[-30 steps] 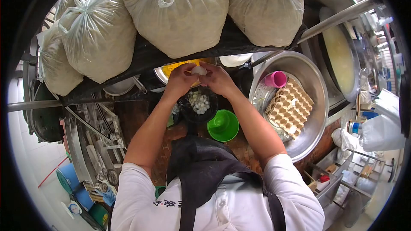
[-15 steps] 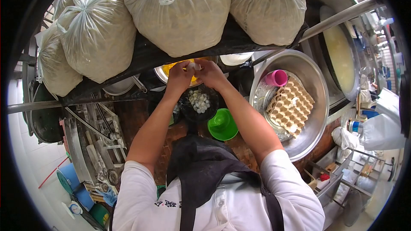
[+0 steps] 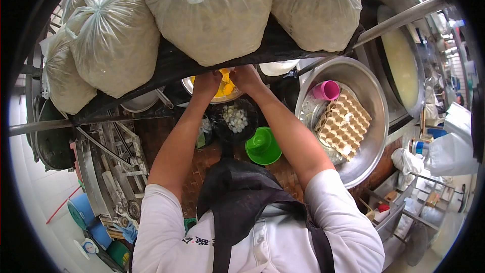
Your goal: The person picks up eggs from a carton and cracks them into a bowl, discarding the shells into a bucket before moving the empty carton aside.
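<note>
My left hand [image 3: 206, 83] and my right hand [image 3: 245, 78] are apart over a metal bowl [image 3: 188, 86] of orange-yellow egg yolks [image 3: 225, 88]. The shelf edge hides part of both hands. Their fingers look curled inward, and whatever they hold is out of sight. Just below the bowl, a black container [image 3: 218, 127] holds a pile of white eggshells [image 3: 236, 118]. Beside it sits a green plastic tub [image 3: 263, 146].
Overhead, a black-covered shelf [image 3: 174, 53] carries several tied plastic bags [image 3: 208, 20]. To the right, a large steel basin [image 3: 366, 164] contains stacked egg trays [image 3: 345, 124] and a pink cup [image 3: 326, 90]. Metal equipment [image 3: 118, 172] stands at left.
My hands were together over the bowl with a whitish eggshell between them. Now they have separated and reach slightly farther under the shelf, and more yolks show between them.
</note>
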Motion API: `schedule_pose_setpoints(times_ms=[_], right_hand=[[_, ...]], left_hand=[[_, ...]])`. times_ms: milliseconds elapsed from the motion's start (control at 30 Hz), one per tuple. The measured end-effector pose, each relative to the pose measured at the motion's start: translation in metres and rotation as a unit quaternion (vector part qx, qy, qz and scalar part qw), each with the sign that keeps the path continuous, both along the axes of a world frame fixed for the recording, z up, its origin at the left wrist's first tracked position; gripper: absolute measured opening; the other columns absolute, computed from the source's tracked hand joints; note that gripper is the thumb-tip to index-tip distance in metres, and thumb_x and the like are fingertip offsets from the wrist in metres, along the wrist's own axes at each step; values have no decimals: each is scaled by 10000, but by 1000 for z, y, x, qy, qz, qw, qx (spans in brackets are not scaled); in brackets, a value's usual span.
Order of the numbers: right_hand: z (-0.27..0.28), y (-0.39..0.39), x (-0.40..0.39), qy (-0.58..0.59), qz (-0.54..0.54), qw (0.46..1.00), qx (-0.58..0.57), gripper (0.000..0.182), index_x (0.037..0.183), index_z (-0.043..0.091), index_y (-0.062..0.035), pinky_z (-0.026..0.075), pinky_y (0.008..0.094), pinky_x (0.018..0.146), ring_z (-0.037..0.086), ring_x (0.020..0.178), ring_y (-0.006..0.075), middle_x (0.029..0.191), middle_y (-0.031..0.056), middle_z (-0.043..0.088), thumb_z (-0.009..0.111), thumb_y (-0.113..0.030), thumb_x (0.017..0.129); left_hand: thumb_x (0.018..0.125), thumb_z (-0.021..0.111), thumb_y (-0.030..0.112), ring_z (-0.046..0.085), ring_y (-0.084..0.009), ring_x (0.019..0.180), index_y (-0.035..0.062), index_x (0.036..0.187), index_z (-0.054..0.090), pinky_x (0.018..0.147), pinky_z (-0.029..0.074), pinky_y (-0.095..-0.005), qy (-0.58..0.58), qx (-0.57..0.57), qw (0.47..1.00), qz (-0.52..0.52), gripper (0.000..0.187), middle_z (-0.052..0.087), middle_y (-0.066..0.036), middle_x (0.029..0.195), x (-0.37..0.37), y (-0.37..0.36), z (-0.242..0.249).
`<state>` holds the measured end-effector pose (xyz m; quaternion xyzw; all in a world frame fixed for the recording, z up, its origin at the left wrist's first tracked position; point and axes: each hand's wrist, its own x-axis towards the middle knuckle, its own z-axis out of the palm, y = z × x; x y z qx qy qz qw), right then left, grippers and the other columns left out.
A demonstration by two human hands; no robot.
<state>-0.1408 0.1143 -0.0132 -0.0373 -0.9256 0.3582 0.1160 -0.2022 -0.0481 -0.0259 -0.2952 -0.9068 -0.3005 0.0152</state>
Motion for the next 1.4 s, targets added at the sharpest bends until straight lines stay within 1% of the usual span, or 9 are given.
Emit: schedule_pose_setpoints(times_ms=[133, 267, 433, 633, 767, 800, 833, 1000, 1400], right_hand=[[34, 2, 12, -124, 2, 992, 33, 527, 1260, 553, 15, 443, 453, 1004, 551, 1175, 383, 1218, 208, 615, 683, -125, 768], [8, 2, 56, 49, 18, 995, 82, 666, 1400, 466, -47, 468, 462, 887, 589, 1064, 374, 1075, 204, 640, 694, -199, 793], [15, -20, 133, -150, 4, 988, -23, 757, 1455, 398, -57, 469, 479, 820, 635, 924, 373, 930, 194, 655, 725, -212, 790], [-28, -13, 199, -68, -6, 997, -42, 720, 1435, 431, -57, 495, 468, 760, 643, 891, 363, 976, 181, 684, 739, -232, 807], [25, 57, 262, -31, -234, 959, -156, 288, 1085, 687, -33, 517, 424, 783, 648, 876, 347, 968, 162, 689, 663, -127, 814], [14, 82, 286, 18, -315, 947, -66, 245, 1036, 699, -21, 540, 395, 777, 657, 862, 335, 979, 170, 695, 633, -120, 822], [-2, 109, 313, -4, -401, 909, -113, 249, 1037, 693, -10, 533, 395, 826, 659, 899, 327, 1007, 182, 697, 613, -126, 832], [-58, 212, 462, -211, -595, 758, 164, 388, 1120, 592, -14, 478, 494, 892, 577, 1028, 414, 1075, 233, 598, 685, -176, 779], [-110, 263, 537, -189, -591, 782, -59, 512, 1193, 588, 16, 533, 368, 819, 686, 931, 305, 1033, 193, 696, 767, -252, 795]], left_hand=[[885, 615, 182, 655, -375, 964, -21, 1072, 633, 843, 522, -462, -70, -30, 997, -9, 277, 679, -229, 975, 4, -2, 10], [884, 646, 142, 688, -295, 898, -18, 1267, 562, 809, 545, -397, -80, 132, 987, -49, 424, 694, -171, 959, 49, -7, 32], [842, 653, 128, 693, -302, 825, 10, 1374, 489, 792, 543, -410, -300, 48, 952, -41, 570, 700, -155, 923, 108, -21, 24], [831, 659, 141, 691, -339, 934, 38, 1392, 487, 841, 536, -410, -334, -60, 939, -62, 595, 702, -193, 1039, 135, -29, -29], [832, 672, 157, 669, -354, 997, 44, 1390, 493, 877, 521, -417, -334, -112, 932, -83, 596, 686, -209, 1099, 131, -29, -31], [833, 675, 161, 666, -354, 1003, 44, 1389, 495, 882, 519, -417, -341, -111, 930, -78, 596, 684, -210, 1100, 131, -28, -28], [836, 677, 165, 669, -343, 983, 44, 1388, 497, 874, 520, -410, -343, -106, 930, -84, 594, 685, -205, 1093, 132, -26, -28], [848, 677, 178, 677, -276, 887, 43, 1385, 505, 831, 527, -374, -355, -90, 923, -115, 580, 691, -171, 1077, 146, -8, -20], [846, 680, 162, 679, -248, 860, 38, 1392, 498, 811, 530, -352, -392, -91, 902, -155, 589, 691, -166, 1097, 173, 17, -22]])
